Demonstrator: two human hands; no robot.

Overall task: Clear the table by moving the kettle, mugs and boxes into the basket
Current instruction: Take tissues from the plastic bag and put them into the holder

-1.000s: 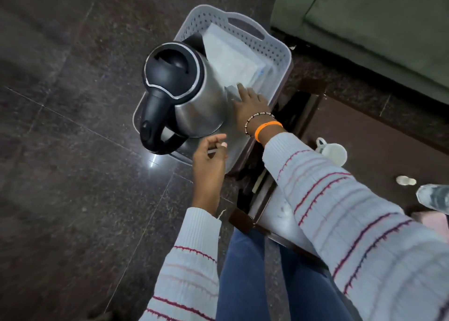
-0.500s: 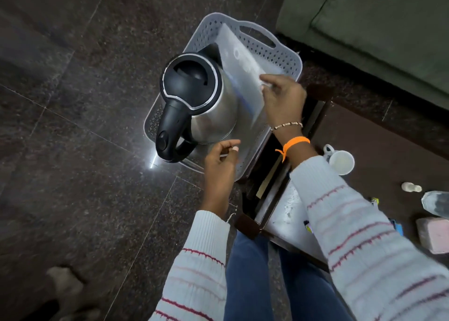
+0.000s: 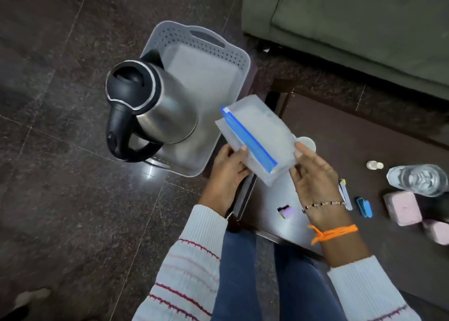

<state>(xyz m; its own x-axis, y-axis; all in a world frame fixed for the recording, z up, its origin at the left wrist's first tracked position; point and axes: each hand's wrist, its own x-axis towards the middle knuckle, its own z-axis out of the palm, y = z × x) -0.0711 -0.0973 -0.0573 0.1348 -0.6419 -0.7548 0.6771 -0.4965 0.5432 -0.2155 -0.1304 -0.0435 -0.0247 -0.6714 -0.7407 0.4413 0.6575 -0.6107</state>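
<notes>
From the head view, both hands are raised over the worktop's [image 3: 364, 131] left edge, each gripping one end of a flat translucent box [image 3: 257, 136] with a blue strip along it. The left hand [image 3: 227, 169] has its fingers curled under the box's near left end, thumb on top. The right hand [image 3: 313, 175] pinches the right end, thumb pressed on the upper face, wrist wearing a bead bracelet and an orange thread. The box is tilted, held above the gap between worktop and grey basket [image 3: 218, 51] on the floor. The steel kettle [image 3: 150, 109] stands inside the basket at its left side; beside it a pale flat item lines the bottom, hard to make out. A white mug [image 3: 308, 143] on the worktop is mostly hidden behind the box. Pink boxes [image 3: 402, 207] sit near the right edge, one cut off.
</notes>
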